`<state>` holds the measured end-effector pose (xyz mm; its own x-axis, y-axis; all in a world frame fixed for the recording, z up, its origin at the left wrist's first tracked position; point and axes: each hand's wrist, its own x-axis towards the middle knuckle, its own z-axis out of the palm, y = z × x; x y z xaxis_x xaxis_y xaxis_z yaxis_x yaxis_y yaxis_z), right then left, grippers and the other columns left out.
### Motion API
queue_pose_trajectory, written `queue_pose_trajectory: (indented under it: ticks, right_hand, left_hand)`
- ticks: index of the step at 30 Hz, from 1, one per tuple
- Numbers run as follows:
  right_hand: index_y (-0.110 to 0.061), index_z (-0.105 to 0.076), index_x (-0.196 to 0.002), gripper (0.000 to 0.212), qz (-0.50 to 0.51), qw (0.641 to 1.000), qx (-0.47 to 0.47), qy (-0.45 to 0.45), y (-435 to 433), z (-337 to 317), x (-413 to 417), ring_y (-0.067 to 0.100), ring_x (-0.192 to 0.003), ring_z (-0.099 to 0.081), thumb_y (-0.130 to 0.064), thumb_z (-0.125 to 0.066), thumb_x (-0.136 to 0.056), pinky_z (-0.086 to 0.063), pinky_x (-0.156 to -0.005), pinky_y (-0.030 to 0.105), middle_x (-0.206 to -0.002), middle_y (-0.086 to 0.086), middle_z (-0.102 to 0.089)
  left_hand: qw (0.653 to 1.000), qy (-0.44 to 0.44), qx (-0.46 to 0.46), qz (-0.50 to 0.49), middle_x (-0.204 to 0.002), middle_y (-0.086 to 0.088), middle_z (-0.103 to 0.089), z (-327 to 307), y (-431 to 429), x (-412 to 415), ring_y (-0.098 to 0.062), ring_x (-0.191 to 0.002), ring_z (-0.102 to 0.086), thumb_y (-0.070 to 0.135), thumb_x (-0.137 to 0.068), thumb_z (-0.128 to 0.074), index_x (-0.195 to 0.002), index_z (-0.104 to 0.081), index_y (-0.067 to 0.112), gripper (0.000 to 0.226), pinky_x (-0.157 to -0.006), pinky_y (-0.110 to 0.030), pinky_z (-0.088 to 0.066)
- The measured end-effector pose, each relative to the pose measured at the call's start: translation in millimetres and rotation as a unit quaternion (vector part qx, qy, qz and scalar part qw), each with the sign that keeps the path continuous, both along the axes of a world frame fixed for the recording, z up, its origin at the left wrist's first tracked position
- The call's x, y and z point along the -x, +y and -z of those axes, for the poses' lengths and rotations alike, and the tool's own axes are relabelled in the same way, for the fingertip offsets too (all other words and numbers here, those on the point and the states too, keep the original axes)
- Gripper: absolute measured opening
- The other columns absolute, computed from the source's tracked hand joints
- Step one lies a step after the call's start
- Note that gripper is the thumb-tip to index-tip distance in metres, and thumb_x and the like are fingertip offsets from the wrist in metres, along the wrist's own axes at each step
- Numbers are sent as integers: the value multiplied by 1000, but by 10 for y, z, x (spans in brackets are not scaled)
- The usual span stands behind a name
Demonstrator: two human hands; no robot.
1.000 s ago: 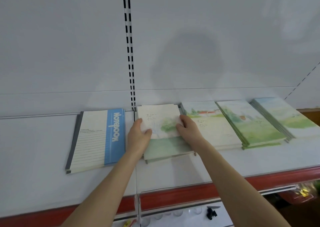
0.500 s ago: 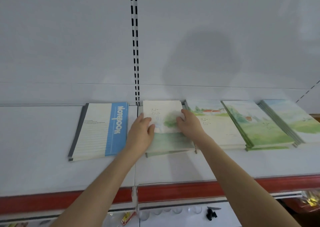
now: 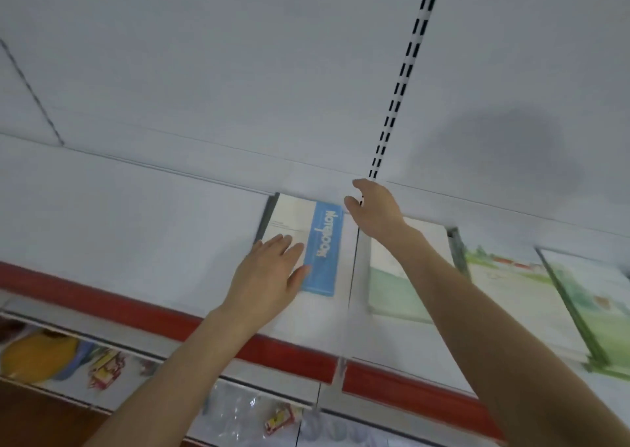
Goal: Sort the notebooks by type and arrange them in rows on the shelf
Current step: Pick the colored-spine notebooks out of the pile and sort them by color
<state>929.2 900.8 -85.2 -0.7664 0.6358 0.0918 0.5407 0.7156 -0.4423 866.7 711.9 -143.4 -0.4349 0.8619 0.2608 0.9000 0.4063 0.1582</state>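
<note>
A blue-and-white notebook (image 3: 322, 238) printed "Notebook" lies flat on the white shelf (image 3: 136, 228). My left hand (image 3: 269, 276) rests flat on its lower left part, fingers straight. My right hand (image 3: 373, 209) hovers at the notebook's upper right corner, fingers loosely curled, holding nothing. To the right lie green watercolour-cover notebooks: one stack (image 3: 395, 286) under my right forearm, another (image 3: 511, 296) beside it, a third (image 3: 593, 293) at the right edge.
The shelf has a red front strip (image 3: 102, 306) and a white back wall with a slotted upright (image 3: 405, 75). Below the shelf, a lower level holds a yellow object (image 3: 37, 356) and small packaged goods (image 3: 105, 366). The shelf's left part is bare white.
Both hands left the green notebook stack and moved left to the blue-and-white notebook. The view swung left and tilted, and the picture is blurred.
</note>
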Motion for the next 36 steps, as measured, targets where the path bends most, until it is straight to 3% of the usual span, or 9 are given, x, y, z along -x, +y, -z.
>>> queue_pose_trajectory:
  ticks: [7, 15, 18, 24, 29, 32, 36]
  right_hand:
    - [-2, -40, -136, 43, -71, 996, -47, -9, -838, -253, 833, 28, -130, -38, -20, -42, -97, -31, -103, 32, -139, 14, -45]
    - [4, -48, -125, 37, -144, 988, -51, 17, -2532, -347, 2142, 31, -121, -46, -19, -45, -95, -38, -99, 38, -128, 19, -53]
    - [2, -44, -131, 42, -198, 979, -46, 24, -3259, -318, 2656, 29, -126, -41, -21, -45, -96, -33, -102, 34, -135, 17, -48]
    - [-5, -36, -140, 47, -319, 946, -43, 44, -4524, -287, 3725, 22, -136, -31, -23, -45, -97, -20, -105, 22, -146, 10, -38]
    - [-4, -39, -138, 45, -405, 912, -53, 43, -5387, -119, 4702, 25, -132, -33, -22, -46, -97, -17, -102, 20, -142, 12, -42]
    - [-4, -40, -137, 46, -436, 897, -44, 52, -5815, -75, 5413, 25, -131, -35, -23, -47, -96, -20, -103, 22, -141, 12, -43]
    - [-2, -46, -132, 44, -441, 894, -34, 70, -6224, -126, 6444, 28, -124, -43, -23, -51, -93, -29, -100, 28, -133, 15, -50]
  left_hand:
    - [999, 9, -9, -48, -93, -12, -72, -98, -835, 507, -27, -87, -70, 39, -80, -39, -95, -72, 8, 47, -72, -44, -55]
    - [990, 49, -8, -132, -84, -11, -72, -225, -2622, 1582, -26, -79, -70, 40, -79, -39, -90, -72, 8, 47, -66, -42, -56]
    - [982, 68, -19, -176, -76, -12, -69, -327, -3343, 2027, -27, -71, -69, 37, -80, -39, -87, -71, 4, 47, -63, -39, -56]
    - [955, 77, -28, -285, -84, -13, -72, -536, -4580, 2790, -28, -75, -70, 36, -81, -47, -93, -72, 4, 43, -63, -38, -56]
    - [930, 66, -51, -358, -93, -11, -71, -482, -5428, 3502, -28, -87, -69, 34, -83, -55, -104, -69, 5, 39, -77, -45, -54]
    - [912, 44, -66, -403, -126, -10, -59, -514, -5804, 4054, -26, -120, -52, 34, -94, -49, -129, -53, 10, 43, -105, -42, -34]
    - [901, 52, -49, -428, -143, -1, -43, -657, -6181, 4929, -16, -134, -35, 41, -97, -37, -141, -37, 20, 49, -113, -32, -21]
